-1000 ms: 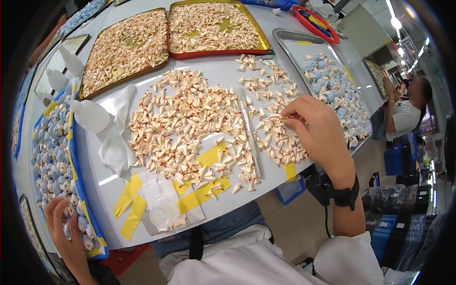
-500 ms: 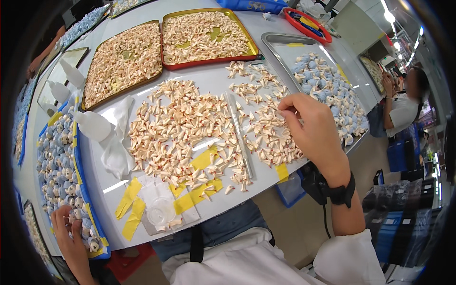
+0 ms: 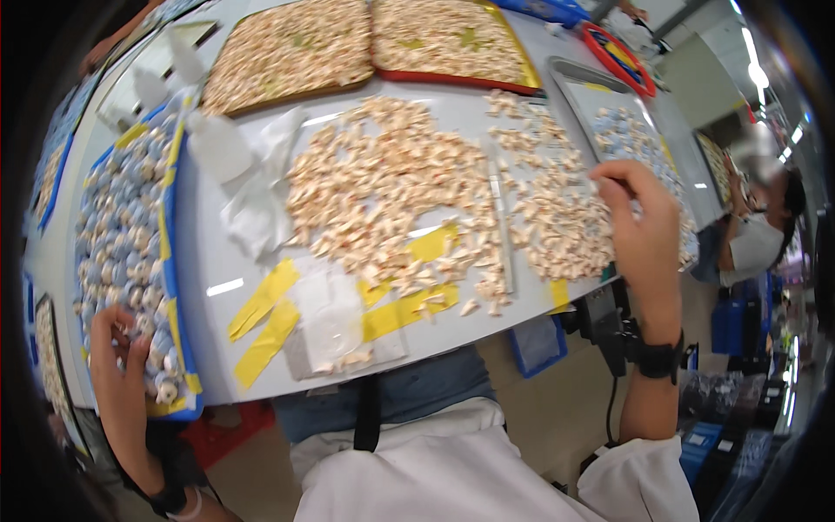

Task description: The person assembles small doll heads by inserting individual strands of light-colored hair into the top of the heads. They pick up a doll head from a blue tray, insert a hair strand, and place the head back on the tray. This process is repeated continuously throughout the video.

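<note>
My left hand (image 3: 120,361) reaches into a blue-rimmed tray (image 3: 174,296) at the left, its thumb and fingers curled round a small blue-and-white round piece among many like it. At the right, my right hand (image 3: 645,222) hovers over the table's edge with thumb and forefinger pinched; something small and pale may show at the tips, but blur hides what it is. Just left of it spreads a pile of small cream pointed pieces (image 3: 565,230) with reddish tips. A clear ruler-like strip (image 3: 502,222) parts this from a larger pile (image 3: 383,191) of the same pieces.
Two metal trays (image 3: 291,56) (image 3: 448,43) of cream pieces stand at the back. A silver tray (image 3: 626,130) holds blue-and-white pieces at the right. White squeeze bottles (image 3: 217,148), a crumpled cloth (image 3: 261,209) and yellow tape (image 3: 270,348) lie nearby. A co-worker (image 3: 757,235) sits at far right.
The view has shifted, so the table sits higher and further right. My right hand stays pinched by the small pile; my left hand stays in the blue-rimmed tray, its fingers still curled.
</note>
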### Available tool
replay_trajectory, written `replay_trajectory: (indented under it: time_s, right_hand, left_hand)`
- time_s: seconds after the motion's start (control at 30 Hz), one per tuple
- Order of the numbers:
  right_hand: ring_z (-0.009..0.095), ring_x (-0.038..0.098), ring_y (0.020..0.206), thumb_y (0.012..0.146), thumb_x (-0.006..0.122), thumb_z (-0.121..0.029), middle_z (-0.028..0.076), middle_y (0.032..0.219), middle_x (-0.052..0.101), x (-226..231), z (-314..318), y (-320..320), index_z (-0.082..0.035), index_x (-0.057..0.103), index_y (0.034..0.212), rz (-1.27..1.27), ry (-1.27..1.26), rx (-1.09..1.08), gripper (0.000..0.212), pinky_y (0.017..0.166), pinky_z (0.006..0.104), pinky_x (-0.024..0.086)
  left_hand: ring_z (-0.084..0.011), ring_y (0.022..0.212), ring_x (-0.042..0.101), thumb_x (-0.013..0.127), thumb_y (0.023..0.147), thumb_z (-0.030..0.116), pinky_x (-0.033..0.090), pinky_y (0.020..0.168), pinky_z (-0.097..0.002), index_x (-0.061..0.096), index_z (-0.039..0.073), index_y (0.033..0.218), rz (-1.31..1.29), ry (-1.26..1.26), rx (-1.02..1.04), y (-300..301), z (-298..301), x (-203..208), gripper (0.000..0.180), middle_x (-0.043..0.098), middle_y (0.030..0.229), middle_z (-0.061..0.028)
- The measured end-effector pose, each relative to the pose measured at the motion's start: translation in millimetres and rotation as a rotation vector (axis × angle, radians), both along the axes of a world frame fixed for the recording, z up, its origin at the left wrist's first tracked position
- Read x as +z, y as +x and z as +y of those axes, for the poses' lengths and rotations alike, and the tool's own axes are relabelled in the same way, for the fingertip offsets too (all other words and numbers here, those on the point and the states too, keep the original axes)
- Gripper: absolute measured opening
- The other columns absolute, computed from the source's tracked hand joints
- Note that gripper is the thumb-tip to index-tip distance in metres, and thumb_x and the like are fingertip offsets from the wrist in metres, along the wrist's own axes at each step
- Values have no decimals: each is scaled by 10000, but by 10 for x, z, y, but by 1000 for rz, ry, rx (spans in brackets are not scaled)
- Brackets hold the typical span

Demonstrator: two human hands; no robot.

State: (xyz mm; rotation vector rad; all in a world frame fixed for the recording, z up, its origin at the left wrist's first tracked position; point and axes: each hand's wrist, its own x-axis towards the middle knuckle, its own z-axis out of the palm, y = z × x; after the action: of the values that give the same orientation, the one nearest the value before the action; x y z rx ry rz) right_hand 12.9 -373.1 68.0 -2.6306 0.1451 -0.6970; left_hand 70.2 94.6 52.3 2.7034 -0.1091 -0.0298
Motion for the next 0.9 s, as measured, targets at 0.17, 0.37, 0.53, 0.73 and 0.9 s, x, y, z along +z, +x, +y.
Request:
replay_trajectory:
  time_s: [0.17,0.37,0.53,0.73,0.9]
  right_hand:
    - [99,523,672,837,499,-25,44,732,562,27,120,-115,14,570,845,40,189,-84,82,634,234,427]
    - [78,522,688,873,503,-64,20,742,561,139,373,-181,15,585,905,79,328,37,119,638,201,418]
    - [131,540,774,807,561,-11,83,804,572,219,888,7,43,592,839,-28,266,298,70,699,223,416]
    - [128,519,778,770,570,51,92,846,544,94,1352,50,43,564,845,155,371,454,76,697,211,405]
    - [151,526,744,684,598,104,97,812,557,71,1511,97,42,559,803,231,347,525,140,676,246,413]
  left_hand:
    - [-150,749,442,539,750,-6,372,655,-265,481,17,953,-106,30,-83,21,-112,81,212,473,874,-61]
    - [-116,688,492,499,864,74,402,655,-234,521,16,1006,-296,-153,116,-63,45,-21,155,564,877,-40]
    - [-185,867,527,584,830,200,416,736,-266,505,38,982,-397,-601,-112,-502,-145,20,235,463,1156,-191]
    - [-168,694,536,710,727,238,437,566,-216,452,50,997,-46,-1395,-358,-679,-762,-395,418,472,972,-158]
    - [-184,670,559,687,755,256,445,523,-207,452,28,1016,35,-1471,-456,-637,-888,-608,419,501,940,-151]
